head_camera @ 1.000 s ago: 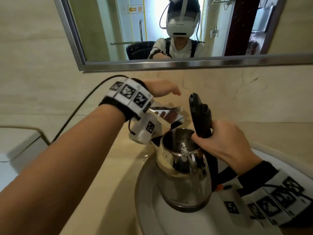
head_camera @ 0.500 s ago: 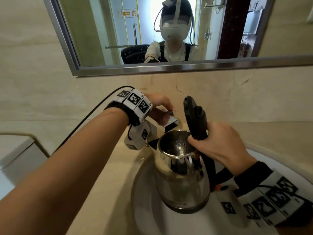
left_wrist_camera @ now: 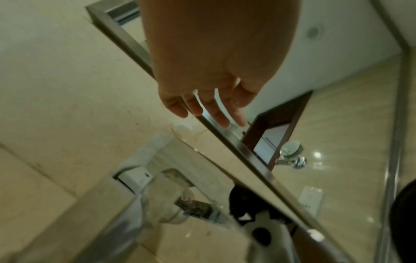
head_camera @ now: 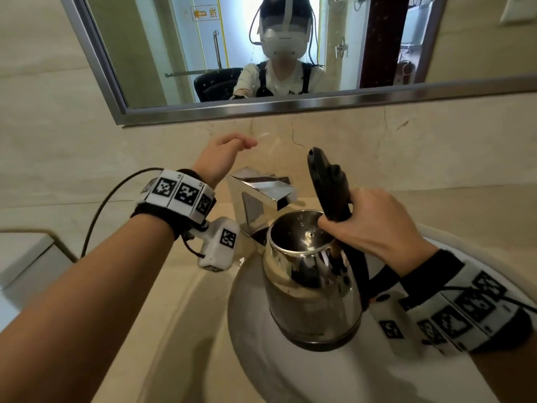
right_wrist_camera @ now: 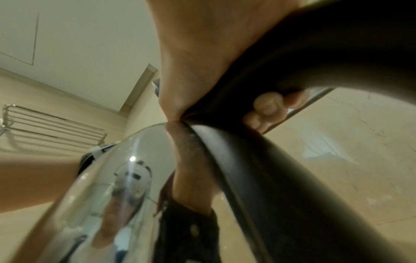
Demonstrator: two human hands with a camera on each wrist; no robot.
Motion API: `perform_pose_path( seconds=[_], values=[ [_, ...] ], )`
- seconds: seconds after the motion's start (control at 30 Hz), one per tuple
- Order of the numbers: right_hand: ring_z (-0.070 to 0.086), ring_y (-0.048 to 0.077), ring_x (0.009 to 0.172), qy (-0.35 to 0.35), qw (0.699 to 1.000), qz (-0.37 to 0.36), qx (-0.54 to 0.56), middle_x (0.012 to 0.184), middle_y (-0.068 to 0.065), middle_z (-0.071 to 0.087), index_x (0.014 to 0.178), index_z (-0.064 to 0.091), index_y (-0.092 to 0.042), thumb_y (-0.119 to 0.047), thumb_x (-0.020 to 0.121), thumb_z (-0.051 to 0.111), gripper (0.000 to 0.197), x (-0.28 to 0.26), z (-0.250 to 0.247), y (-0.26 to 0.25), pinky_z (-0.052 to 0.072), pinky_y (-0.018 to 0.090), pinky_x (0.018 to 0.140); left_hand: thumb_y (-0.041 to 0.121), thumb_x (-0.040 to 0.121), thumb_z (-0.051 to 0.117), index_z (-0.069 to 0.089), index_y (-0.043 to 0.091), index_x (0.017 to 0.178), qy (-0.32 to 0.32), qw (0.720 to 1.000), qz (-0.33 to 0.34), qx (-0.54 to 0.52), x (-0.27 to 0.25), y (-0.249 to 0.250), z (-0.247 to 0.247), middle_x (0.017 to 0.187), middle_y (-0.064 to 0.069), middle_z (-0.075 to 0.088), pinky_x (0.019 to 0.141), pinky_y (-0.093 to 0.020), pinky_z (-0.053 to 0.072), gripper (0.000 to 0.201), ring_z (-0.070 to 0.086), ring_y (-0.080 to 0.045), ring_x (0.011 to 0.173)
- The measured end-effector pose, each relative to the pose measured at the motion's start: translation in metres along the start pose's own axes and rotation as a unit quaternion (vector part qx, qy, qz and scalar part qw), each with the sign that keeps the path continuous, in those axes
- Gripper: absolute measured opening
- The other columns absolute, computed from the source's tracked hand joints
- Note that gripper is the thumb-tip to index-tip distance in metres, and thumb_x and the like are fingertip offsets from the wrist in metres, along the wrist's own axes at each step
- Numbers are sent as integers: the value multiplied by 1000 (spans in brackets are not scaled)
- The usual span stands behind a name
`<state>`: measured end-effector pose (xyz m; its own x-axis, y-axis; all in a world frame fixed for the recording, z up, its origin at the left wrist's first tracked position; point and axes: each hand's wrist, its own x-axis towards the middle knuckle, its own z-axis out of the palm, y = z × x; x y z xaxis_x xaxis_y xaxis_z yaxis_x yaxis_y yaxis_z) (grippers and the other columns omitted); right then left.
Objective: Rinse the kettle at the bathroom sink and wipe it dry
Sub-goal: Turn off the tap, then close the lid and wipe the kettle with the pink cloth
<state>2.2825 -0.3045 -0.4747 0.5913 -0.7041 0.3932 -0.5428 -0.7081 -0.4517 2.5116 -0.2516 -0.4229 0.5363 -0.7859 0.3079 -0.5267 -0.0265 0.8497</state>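
A shiny steel kettle [head_camera: 311, 289] with its black lid [head_camera: 322, 175] flipped up hangs over the white sink basin [head_camera: 261, 344]. My right hand [head_camera: 369, 228] grips its black handle [right_wrist_camera: 292, 169], fingers curled round it; the steel body [right_wrist_camera: 101, 186] shows beside it. The kettle's mouth sits just under the spout of the chrome faucet [head_camera: 261, 193]. My left hand [head_camera: 223, 155] hovers above and behind the faucet, fingers [left_wrist_camera: 216, 113] straight and spread, holding nothing. No water stream is visible.
A framed mirror [head_camera: 261, 109] runs along the beige wall above the counter [head_camera: 174, 315]. A white toilet tank [head_camera: 20, 257] stands at the left. A chrome towel rack [right_wrist_camera: 51, 126] hangs on the wall.
My left hand has lifted off the faucet lever and risen toward the wall. The right hand and kettle stay under the spout.
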Motion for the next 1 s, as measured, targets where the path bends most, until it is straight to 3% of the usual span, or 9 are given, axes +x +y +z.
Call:
perform_pose_path(
  seconds=[0.1,0.17,0.3,0.47,0.63,0.77,0.87,1.0],
  values=[
    [59,17,68,23,1000,3,-12,72,-1,64,74,61,-21,-53,74,62,33,-7,-15,-2,44,28,59,6,91,39,66,17,84,52,997,-13,-59,-15,4,-4,87,7,59,73,-24,37,30,46,-2,74],
    [57,16,67,41,999,2,-16,74,0,65,74,62,-19,-52,75,62,33,-12,-28,-3,39,24,54,8,90,40,64,21,77,32,996,-26,-74,-25,12,-7,76,7,57,63,-24,35,30,45,-7,67],
    [56,16,70,68,997,17,-22,80,3,66,82,66,-16,-50,77,62,34,-26,-60,-8,39,25,56,10,94,41,65,20,83,-94,992,-25,-78,-60,38,-2,80,5,66,62,-21,41,28,50,-8,65],
    [59,21,74,107,991,56,-50,82,4,66,84,68,-18,-53,73,61,38,-49,-104,-7,46,31,65,2,91,42,66,23,92,-192,979,-56,-29,-89,64,28,102,1,68,78,-29,42,31,53,-11,84],
    [60,24,72,163,980,94,-66,78,5,65,83,68,-15,-50,72,62,36,-85,-145,-1,49,33,65,1,88,50,66,21,86,-255,965,-52,35,-114,90,56,81,3,59,72,-27,42,26,50,-12,82],
    [55,17,66,173,973,131,-76,73,0,61,82,65,-18,-48,74,62,32,-120,-170,4,37,22,52,5,88,53,71,7,101,-284,958,-28,37,-138,108,80,87,-3,61,65,-22,44,22,52,-11,80],
    [53,8,63,170,969,157,-85,71,-1,61,79,62,-17,-47,75,62,31,-148,-185,13,37,22,51,7,85,57,70,4,88,-275,961,-14,5,-160,121,105,72,-2,58,59,-19,42,14,52,-10,70],
    [60,17,66,176,962,198,-68,70,5,64,73,63,-16,-46,75,62,30,-182,-200,26,43,28,54,-1,83,55,64,3,78,-260,964,-28,-35,-185,139,139,62,-5,52,44,-12,38,12,46,-9,54]
  ],
)
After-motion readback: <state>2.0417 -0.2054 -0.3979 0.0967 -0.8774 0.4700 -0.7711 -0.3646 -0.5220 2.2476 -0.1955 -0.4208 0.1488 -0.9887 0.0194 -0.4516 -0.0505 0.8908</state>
